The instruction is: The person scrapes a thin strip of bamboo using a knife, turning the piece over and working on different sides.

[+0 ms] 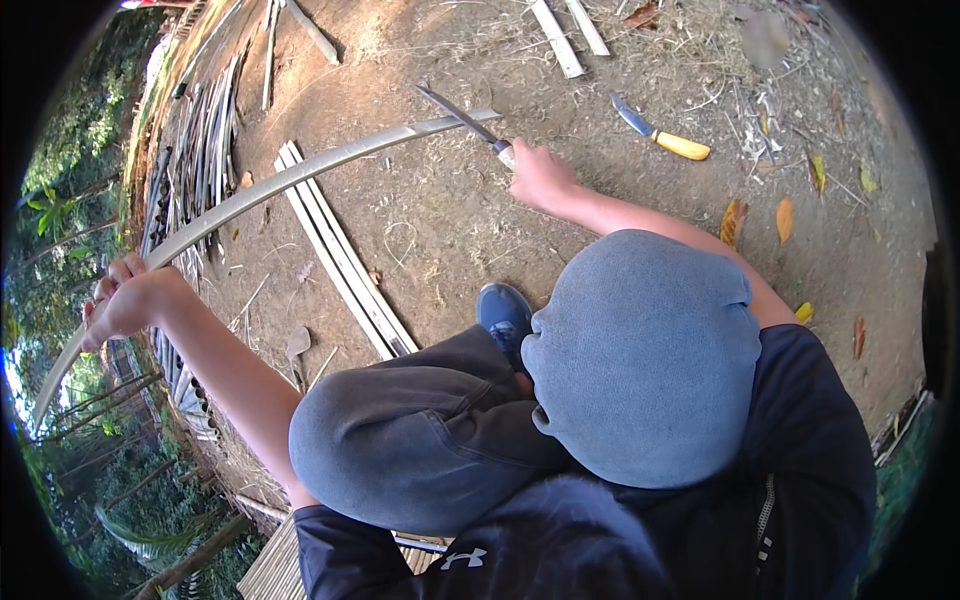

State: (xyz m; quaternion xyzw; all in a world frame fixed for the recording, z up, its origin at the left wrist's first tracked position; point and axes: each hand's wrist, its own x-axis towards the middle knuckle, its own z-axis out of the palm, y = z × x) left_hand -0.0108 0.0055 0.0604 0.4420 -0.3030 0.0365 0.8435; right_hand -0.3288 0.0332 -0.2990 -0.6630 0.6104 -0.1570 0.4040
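My left hand is closed around a long pale bamboo strip near its lower left end. The strip slants up to the right across the view, its curve partly from the lens. At its far right end my right hand grips the handle of a knife. The dark blade points up to the left and crosses the strip near its tip; whether it touches or only overlaps in view I cannot tell. A second knife, with a yellow handle and dark blade, lies on the ground beyond my right hand.
Split bamboo pieces lie on the dirt ahead of my bent knees, with more strips farther off. At left rests a stack of bamboo poles beside green plants. Dry leaves dot the ground on the right.
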